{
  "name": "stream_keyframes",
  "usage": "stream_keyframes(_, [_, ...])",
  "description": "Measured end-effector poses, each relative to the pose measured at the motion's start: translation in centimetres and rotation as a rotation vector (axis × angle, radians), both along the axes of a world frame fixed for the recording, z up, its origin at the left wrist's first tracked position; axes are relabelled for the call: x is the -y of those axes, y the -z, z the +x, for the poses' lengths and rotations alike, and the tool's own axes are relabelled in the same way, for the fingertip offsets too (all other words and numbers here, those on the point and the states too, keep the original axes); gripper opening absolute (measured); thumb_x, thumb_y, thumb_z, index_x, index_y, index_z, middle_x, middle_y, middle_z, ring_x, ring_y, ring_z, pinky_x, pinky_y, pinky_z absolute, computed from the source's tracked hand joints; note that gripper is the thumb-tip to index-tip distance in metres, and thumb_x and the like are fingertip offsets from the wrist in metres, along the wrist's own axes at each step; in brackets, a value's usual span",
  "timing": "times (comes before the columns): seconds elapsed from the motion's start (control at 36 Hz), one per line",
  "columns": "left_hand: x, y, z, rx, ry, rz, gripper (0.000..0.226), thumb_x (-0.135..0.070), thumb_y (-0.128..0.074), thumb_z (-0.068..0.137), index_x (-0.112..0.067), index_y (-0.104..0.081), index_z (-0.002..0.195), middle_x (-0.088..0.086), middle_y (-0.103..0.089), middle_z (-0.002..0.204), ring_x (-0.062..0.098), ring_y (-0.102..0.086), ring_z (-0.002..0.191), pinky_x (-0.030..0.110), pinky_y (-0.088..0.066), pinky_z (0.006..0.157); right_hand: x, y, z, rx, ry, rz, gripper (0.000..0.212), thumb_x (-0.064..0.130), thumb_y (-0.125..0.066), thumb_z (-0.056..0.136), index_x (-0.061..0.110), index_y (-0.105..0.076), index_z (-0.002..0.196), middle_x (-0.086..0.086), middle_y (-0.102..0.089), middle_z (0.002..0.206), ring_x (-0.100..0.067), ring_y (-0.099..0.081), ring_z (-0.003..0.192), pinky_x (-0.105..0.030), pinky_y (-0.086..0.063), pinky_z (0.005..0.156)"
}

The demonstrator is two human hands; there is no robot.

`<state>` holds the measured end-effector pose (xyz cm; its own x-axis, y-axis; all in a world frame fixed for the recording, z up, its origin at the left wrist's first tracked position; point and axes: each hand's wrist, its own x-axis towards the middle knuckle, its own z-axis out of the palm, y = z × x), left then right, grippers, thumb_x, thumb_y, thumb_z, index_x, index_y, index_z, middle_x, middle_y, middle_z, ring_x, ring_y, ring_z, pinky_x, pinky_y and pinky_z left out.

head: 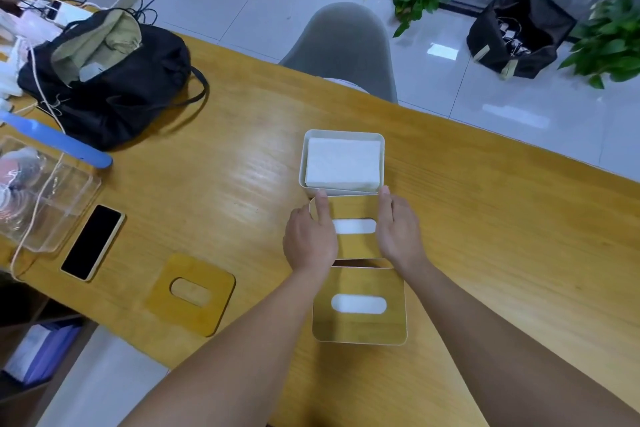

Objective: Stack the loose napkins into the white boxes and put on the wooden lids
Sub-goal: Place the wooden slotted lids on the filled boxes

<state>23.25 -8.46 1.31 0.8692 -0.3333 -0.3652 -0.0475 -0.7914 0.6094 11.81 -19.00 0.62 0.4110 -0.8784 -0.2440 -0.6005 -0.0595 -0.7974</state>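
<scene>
Lidded box (359,305) nearest; middle lid (354,210) between left hand (310,240) and right hand (400,229).

Bare table (485,236) right of boxes; spare lid (190,293), phone (92,242) left.
</scene>
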Motion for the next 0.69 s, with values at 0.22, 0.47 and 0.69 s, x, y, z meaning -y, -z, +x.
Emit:
stream_keyframes(0.22, [0.3,-1.8,0.2,-0.241,-0.043,-0.174,0.058,-0.077,-0.016,0.107,-0.041,-0.060,0.098,-0.013,-0.058,0.110,0.006,-0.055,0.094,0.034,-0.043,0.082,-0.1,-1.3,-0.4,0.052,0.000,0.185,0.076,0.076,-0.022,0.107,0.014,-0.065,0.118,-0.003,-0.068,0.119,-0.024,-0.058,0.112,-0.046,-0.045,0.101])
stream_keyframes(0.47, [0.0,-0.5,-0.2,-0.062,-0.001,-0.045,0.108,-0.096,-0.001,0.091,-0.024,-0.069,0.134,-0.005,-0.069,0.131,0.023,-0.066,0.120,0.050,-0.056,0.100,-0.4,-0.3,-0.1,-0.127,-0.019,-0.037,0.066,0.078,-0.025,0.105,0.020,-0.056,0.102,0.002,-0.061,0.103,-0.016,-0.057,0.089,-0.039,-0.040,0.074])
stream_keyframes(0.69, [0.2,-0.1,-0.2,0.031,0.035,0.070,0.105,-0.093,-0.002,0.095,-0.021,-0.070,0.130,-0.002,-0.073,0.120,0.026,-0.069,0.111,0.052,-0.058,0.093,-0.4,0.5,0.5,-0.255,-0.007,-0.130,0.072,0.079,-0.027,0.104,0.014,-0.056,0.105,-0.002,-0.062,0.104,-0.025,-0.059,0.088,-0.040,-0.044,0.071])
